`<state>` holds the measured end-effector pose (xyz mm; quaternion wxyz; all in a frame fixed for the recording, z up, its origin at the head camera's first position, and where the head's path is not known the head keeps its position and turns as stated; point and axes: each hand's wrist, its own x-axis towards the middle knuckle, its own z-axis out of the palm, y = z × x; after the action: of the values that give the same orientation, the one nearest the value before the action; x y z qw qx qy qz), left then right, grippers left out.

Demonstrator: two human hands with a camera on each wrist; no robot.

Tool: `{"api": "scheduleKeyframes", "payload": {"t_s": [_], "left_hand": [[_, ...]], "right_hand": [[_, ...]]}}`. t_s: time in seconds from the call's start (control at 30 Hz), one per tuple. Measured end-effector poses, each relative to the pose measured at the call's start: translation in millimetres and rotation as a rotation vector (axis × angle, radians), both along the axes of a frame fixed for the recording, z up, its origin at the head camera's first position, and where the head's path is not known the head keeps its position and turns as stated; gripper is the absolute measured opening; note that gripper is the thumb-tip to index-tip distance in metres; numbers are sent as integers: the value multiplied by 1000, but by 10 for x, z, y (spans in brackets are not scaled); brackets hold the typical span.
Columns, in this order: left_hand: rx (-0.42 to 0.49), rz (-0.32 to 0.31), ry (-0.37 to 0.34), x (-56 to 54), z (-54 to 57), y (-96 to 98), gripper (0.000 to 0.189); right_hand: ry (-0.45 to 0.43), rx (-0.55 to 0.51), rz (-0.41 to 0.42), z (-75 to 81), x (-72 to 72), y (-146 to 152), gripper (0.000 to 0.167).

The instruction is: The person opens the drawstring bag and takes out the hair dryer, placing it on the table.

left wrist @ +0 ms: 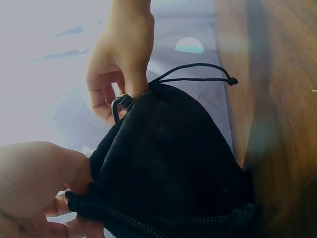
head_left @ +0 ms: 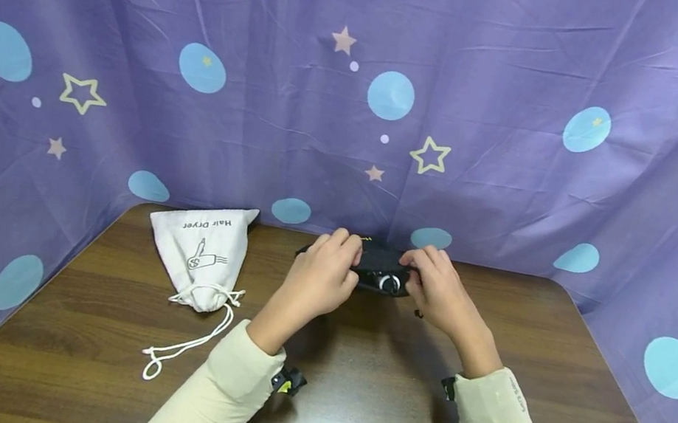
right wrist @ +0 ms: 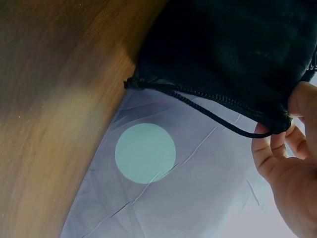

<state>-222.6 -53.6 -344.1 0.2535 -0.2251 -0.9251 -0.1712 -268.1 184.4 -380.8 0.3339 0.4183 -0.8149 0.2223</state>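
Note:
A black cloth drawstring pouch [head_left: 380,257] is held up near the table's back edge, its mouth spread toward me. My left hand [head_left: 323,272] pinches one side of the mouth between thumb and fingers. On the other side, my right hand [head_left: 441,292] grips the rim the same way. Inside the mouth a white and black round-ended object [head_left: 390,283] shows; most of it is hidden by the cloth. The left wrist view shows a black cord loop [left wrist: 198,72] sticking out beside the right hand. Another black cord [right wrist: 213,115] runs along the pouch's edge in the right wrist view.
To the left on the wooden table [head_left: 362,395] lies a white drawstring bag [head_left: 209,242] printed "Hair Dryer", its white cord [head_left: 196,341] trailing toward me. A purple curtain [head_left: 346,168] with stars and dots hangs right behind the table.

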Motion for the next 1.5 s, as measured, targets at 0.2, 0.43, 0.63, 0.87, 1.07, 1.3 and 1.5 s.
{"api": "scheduleKeyframes", "payload": {"t_s": [0.2, 0.43, 0.63, 0.87, 1.07, 1.3, 1.5], "left_hand": [[-30, -12, -81, -4, 29, -69, 24], [-19, -27, -128, -14, 81, -143, 26], [-29, -44, -139, -12, 94, -163, 26], [-44, -55, -169, 1, 109, -171, 24], [-59, -85, -210, 0, 120, -180, 23], [-107, -118, -235, -6, 88, -146, 24], [-127, -123, -224, 12, 71, -133, 24]], "right_hand": [[-21, 8, -12, 4, -3, 47, 29], [-72, -9, -37, 16, -5, 140, 28], [-54, -8, -15, 24, -20, 159, 28], [-36, 6, -9, 9, -46, 207, 31], [-14, -8, 19, -3, -71, 261, 32], [-9, -29, 24, -43, -101, 281, 27], [-32, -10, 0, -52, -91, 238, 29]]}}
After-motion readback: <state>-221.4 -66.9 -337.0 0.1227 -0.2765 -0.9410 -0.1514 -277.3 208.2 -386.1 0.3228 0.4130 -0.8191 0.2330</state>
